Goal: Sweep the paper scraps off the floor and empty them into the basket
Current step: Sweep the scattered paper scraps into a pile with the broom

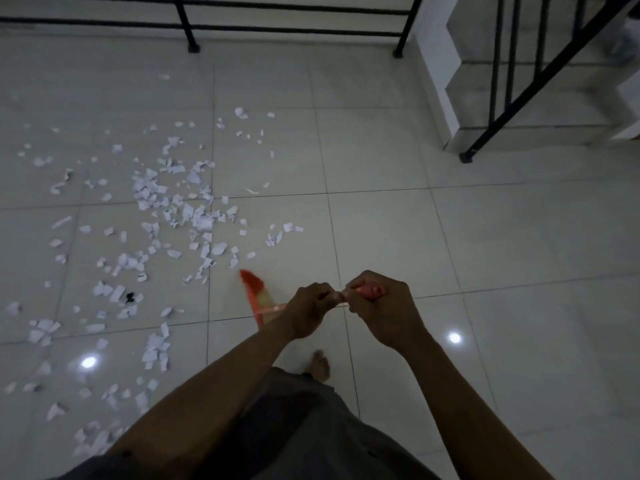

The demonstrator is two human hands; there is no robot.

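Both hands grip an orange plastic broom point(258, 296).
Left hand point(309, 310) and right hand point(381, 308) clasp its handle beside scattered white paper scraps point(173, 202).

Dim in here, everything greyish. Two ceiling lights glare off the glossy floor tiles point(485, 237) as small white spots (one each side of the person). The orange broom head point(254, 289) smears with motion; railings point(291, 29) bow at the edges.

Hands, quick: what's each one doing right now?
Left hand: closed around the thin orange plastic broom handle.
Right hand: closed around the same handle's top end.
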